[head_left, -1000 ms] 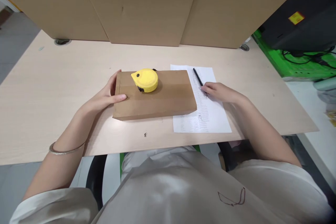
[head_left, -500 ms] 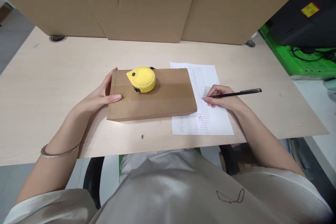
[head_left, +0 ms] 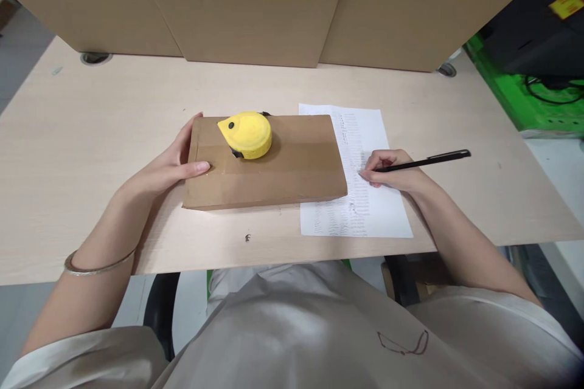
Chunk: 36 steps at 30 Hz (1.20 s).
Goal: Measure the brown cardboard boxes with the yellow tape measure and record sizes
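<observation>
My left hand [head_left: 176, 161] grips the left end of a flat brown cardboard box [head_left: 292, 161], thumb on top and fingers behind the edge. On the box sits a yellow rounded object [head_left: 249, 135] with a pointed end, a black dot and black side parts; it looks like a tape measure. A printed white sheet [head_left: 387, 216] lies partly under the box. Over that sheet, my right hand [head_left: 395, 169] holds a black pen [head_left: 429, 161] between thumb and fingers. The pen's tip is near the paper, but I cannot tell whether it touches.
Tall cardboard panels [head_left: 250, 6] stand along the back of the pale wooden table [head_left: 114, 97]. Cable holes [head_left: 95, 59] are set near the back corners. At the right, a green surface [head_left: 552, 112] carries a dark device [head_left: 524, 18] and black cables.
The view has shifted slightly. My right hand with the pen sits a little further right in the picture, as does the sheet. My left hand keeps its hold on the box.
</observation>
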Motion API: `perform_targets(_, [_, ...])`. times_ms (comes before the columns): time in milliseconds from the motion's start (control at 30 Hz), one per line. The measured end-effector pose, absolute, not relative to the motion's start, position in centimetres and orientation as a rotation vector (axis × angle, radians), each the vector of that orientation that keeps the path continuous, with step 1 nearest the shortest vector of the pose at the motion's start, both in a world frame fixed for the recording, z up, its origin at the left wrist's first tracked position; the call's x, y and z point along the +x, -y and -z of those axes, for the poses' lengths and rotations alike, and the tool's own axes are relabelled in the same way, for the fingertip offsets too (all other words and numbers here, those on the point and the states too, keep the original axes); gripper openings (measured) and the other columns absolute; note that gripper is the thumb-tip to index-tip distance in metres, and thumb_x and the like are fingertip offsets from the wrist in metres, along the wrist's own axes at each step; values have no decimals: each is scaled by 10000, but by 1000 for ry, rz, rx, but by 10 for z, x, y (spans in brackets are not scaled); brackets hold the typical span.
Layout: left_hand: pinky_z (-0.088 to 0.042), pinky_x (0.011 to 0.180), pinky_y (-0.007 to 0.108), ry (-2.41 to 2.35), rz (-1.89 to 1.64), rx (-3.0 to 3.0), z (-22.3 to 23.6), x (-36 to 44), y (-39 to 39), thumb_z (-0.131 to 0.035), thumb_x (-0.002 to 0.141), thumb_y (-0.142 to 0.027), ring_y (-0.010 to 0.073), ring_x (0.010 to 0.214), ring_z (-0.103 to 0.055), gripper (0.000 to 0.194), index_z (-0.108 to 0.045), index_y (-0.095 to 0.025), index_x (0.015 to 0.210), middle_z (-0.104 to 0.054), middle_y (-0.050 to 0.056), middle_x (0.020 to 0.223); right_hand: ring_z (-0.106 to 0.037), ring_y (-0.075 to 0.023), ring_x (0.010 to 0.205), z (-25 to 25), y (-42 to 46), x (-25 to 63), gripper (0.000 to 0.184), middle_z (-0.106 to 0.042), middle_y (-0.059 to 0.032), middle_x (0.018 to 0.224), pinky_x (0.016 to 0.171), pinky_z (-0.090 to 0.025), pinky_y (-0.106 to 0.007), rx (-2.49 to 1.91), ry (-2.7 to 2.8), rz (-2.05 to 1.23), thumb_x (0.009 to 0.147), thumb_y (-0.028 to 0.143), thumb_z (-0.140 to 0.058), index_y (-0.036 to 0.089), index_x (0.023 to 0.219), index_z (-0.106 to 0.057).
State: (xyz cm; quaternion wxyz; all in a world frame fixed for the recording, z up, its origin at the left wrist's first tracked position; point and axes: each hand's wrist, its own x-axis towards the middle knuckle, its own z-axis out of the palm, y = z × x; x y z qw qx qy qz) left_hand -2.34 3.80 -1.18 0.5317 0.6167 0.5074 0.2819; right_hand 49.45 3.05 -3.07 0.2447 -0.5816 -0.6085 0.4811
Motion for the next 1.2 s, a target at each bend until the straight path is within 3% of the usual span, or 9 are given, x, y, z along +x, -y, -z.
perform_targets(300, [-361, 1455, 719, -1211, -674, 1467, 10, -22, -36, -984, 820, -728, 561, 1811, -289, 1421, -174, -365, 1929, -307, 83, 2002, -573, -141, 526, 33, -32, 496, 486, -649, -15, 579, 510, -468, -308, -1582, 1633, -1311, 704, 512, -1070, 251, 641, -666])
perform_targets(567, [-438, 1422, 691, -1204, -658, 1466, 9, -22, -36, -979, 817, -745, 565, 1797, -325, 1481, -119, -294, 1935, -303, 136, 1996, -573, -141, 517, 33, -31, 496, 483, -649, -22, 575, 502, -475, -314, -1586, 1609, -1293, 701, 491, -1069, 245, 636, -658])
perform_targets(833, [-332, 1473, 708, -1228, -658, 1465, 9, -22, -36, -994, 793, -737, 571, 1818, -264, 1488, -138, -318, 1935, -282, 106, 2005, -573, -141, 513, 31, -31, 496, 514, -645, -23, 566, 494, -470, -308, -1576, 1634, -1288, 708, 538, -1081, 250, 636, -662])
perform_targets(1033, [-470, 1384, 734, -1180, -665, 1480, 12, -25, -36, -969, 834, -722, 603, 1796, -296, 1399, -187, -330, 1926, -312, 135, 1989, -572, -139, 498, 31, -31, 496, 511, -641, -20, 546, 483, -458, -298, -1607, 1603, -1294, 661, 510, -1086, 248, 613, -650])
perform_targets(1200, [-422, 1424, 715, -1204, -654, 1494, 10, -24, -37, -966, 840, -733, 572, 1800, -313, 1430, -141, -313, 1929, -303, 132, 1994, -569, -133, 489, 30, -32, 494, 491, -638, -23, 537, 478, -444, -291, -1627, 1587, -1293, 634, 479, -1087, 244, 595, -658])
